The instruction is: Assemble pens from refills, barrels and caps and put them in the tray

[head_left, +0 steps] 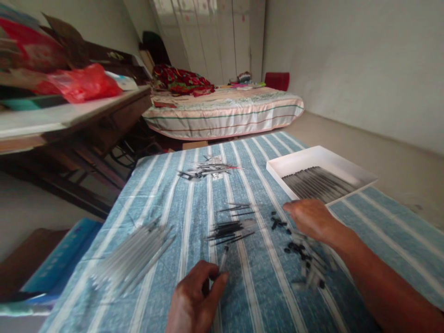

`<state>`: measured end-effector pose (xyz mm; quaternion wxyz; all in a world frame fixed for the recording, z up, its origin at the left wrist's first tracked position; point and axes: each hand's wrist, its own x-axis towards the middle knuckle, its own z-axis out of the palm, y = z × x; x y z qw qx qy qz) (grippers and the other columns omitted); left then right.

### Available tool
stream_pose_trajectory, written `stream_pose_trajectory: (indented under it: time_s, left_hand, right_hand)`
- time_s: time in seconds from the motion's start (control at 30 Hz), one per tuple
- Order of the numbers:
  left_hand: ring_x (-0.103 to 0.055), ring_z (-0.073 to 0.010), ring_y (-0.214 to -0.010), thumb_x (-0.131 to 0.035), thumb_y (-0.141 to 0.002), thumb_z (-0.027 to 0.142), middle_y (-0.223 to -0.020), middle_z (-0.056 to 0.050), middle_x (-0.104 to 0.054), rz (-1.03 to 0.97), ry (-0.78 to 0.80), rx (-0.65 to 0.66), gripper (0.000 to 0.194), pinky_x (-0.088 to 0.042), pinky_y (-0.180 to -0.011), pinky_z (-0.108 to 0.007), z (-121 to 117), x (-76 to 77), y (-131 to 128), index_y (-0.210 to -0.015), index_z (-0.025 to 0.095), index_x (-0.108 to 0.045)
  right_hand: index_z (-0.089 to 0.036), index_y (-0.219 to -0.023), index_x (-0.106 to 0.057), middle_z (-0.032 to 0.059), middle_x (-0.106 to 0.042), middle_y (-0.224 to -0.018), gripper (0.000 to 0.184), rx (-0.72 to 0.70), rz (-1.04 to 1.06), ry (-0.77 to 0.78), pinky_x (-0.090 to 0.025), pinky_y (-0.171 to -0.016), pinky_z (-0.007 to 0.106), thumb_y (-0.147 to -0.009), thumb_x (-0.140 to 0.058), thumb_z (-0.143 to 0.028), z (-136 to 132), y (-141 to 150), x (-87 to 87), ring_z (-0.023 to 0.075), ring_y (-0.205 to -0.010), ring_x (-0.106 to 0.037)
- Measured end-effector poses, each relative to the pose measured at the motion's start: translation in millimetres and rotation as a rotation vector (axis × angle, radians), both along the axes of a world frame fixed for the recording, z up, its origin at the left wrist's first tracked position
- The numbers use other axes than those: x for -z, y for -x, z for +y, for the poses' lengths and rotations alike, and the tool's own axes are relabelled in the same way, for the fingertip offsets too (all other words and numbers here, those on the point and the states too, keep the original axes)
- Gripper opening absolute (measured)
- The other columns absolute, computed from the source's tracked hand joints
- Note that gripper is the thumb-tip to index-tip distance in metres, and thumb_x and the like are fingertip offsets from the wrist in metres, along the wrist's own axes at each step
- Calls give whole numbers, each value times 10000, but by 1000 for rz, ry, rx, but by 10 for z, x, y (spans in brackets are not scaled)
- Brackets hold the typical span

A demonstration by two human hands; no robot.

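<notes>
One tube (pixel 223 262), seemingly pinched, lies partly hidden by the left hand (pixel 197 296)

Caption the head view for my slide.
Left hand holding a clear tube, right hand near an open white box.

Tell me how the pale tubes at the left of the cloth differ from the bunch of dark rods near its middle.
The pale tubes are whitish; the dark rods look mostly black. The pale tubes look longer and thicker than the dark rods. In the picture, the pale tubes slant clearly up to the right, while the dark rods lie nearly crosswise. Both lie bunched on the striped cloth.
</notes>
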<state>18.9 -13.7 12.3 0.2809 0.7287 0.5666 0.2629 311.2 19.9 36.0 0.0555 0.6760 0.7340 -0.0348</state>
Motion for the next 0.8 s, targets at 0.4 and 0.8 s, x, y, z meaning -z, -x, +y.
stream_pose_trajectory:
  time_s: [0.4,0.8]
  left_hand:
    - [-391,-98,-425,-661,-683,380,-462,55,-473,-418,210,-291,239,-306,-433,-206,4,-8,-65,-591,183,-563]
    - [-559,-94,-484,-697,-721,287,-695,-30,-678,-981,392,-247,159,-393,-456,-191,-11,-25,-37,-746,140,-640]
  right_hand:
    - [-154,-659,-684,119,-669,-929,202,-282,-185,-187,-199,-1020,516,-776,-538,-79,123,-300,385,329,-1192,-423]
    - [-169,-634,-556,-41,-568,-578,116,-235,1008,120,-393,-555,192,-688,-647,-214,-403,657,278,97,-568,-532]
